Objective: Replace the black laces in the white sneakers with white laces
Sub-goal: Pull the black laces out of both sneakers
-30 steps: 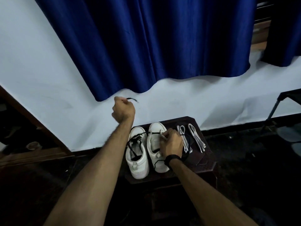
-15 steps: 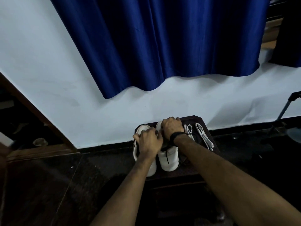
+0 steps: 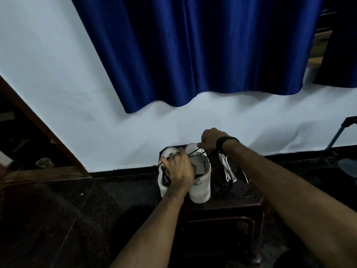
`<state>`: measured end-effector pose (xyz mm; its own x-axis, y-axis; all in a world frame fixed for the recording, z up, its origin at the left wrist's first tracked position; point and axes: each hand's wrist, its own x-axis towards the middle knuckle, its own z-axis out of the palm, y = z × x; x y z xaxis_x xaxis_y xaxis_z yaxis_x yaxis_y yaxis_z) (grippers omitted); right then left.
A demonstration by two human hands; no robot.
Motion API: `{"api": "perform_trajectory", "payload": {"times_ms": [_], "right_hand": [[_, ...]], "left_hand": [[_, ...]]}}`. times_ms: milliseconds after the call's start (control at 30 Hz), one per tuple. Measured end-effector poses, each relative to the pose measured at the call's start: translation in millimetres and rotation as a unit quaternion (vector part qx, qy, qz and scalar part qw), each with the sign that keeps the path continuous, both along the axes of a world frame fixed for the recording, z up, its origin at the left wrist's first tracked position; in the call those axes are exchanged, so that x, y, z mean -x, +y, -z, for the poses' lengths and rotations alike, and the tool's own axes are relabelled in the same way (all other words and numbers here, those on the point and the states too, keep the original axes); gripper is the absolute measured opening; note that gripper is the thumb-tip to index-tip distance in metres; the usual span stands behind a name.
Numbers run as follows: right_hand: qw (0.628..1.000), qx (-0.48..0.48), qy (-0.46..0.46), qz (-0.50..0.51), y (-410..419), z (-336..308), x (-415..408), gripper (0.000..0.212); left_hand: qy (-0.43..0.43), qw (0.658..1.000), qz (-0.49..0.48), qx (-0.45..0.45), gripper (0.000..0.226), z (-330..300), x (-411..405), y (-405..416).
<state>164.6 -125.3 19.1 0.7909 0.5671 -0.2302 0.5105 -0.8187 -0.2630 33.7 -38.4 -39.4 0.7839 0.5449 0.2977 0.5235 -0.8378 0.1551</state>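
Note:
Two white sneakers stand side by side on a dark wooden stool, toes toward the wall. My left hand lies over the gap between the left sneaker and the right sneaker, its fingers curled at the black lace. My right hand, with a black wristband, is raised above the right sneaker's toe and pinches the black lace, which runs taut between both hands. Folded white laces lie on the stool to the right of the shoes. More loose black lace lies by the right sneaker.
A white wall stands right behind the stool, with a blue curtain hanging above. A dark wooden door frame slants at the left. A metal stand leg is at the far right. The floor is dark stone.
My left hand came down from up near the wall onto the sneakers. My right hand lifted off the right sneaker toward the wall, drawing the black lace taut.

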Motion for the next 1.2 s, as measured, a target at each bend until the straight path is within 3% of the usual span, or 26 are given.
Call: {"api": "perform_trajectory", "payload": {"times_ms": [67, 133, 200, 267, 367, 433, 600, 767, 867, 933, 1033, 1067, 1100, 1200], "right_hand": [[1.000, 0.003, -0.010, -0.027, -2, -17, -1, 0.034], [0.975, -0.196, 0.107, -0.012, -4, -37, 3, 0.027], [0.846, -0.468, 0.249, 0.054, -8, -51, 5, 0.029], [0.733, -0.602, 0.306, 0.083, -17, -65, 3, 0.028], [0.629, -0.680, 0.372, 0.063, -29, -84, 4, 0.027], [0.604, -0.691, 0.395, 0.030, -37, -93, 10, 0.027], [0.632, -0.641, 0.434, -0.038, -39, -85, 33, 0.029], [0.697, -0.607, 0.382, 0.013, -35, -52, 30, 0.031], [0.649, -0.663, 0.372, 0.033, -35, -54, 31, 0.033], [0.612, -0.707, 0.352, 0.034, -37, -67, 30, 0.031], [0.589, -0.740, 0.322, 0.030, -44, -78, 21, 0.028], [0.604, -0.733, 0.312, 0.032, -45, -76, 20, 0.027], [0.643, -0.707, 0.291, 0.038, -43, -70, 20, 0.024], [0.816, -0.530, 0.230, 0.039, -29, -26, 26, 0.002]], "left_hand": [[-0.001, 1.000, -0.004, -0.001, 0.033, 0, 0, -1], [-0.004, 1.000, -0.004, -0.002, 0.034, 0, 0, -1], [-0.007, 1.000, 0.000, -0.002, 0.034, 0, 1, 0], [-0.009, 1.000, 0.002, 0.000, 0.035, 0, 1, -1], [-0.017, 1.000, 0.007, 0.013, 0.038, 1, 1, -1], [-0.020, 1.000, 0.019, 0.001, 0.043, 2, -1, 2], [-0.019, 0.998, 0.066, -0.018, 0.025, -4, -15, 13], [0.014, 0.991, 0.122, 0.043, 0.026, -15, -27, 19], [0.086, 0.976, 0.193, 0.057, 0.038, -18, -31, 24], [0.081, 0.974, 0.204, 0.053, 0.023, -18, -27, 25], [0.058, 0.978, 0.193, 0.044, 0.023, -17, -23, 29], [0.043, 0.981, 0.181, 0.053, 0.023, -20, -23, 30], [0.021, 0.984, 0.161, 0.075, 0.024, -24, -24, 31], [-0.080, 0.973, 0.088, 0.198, 0.026, -56, -30, 28]]}}
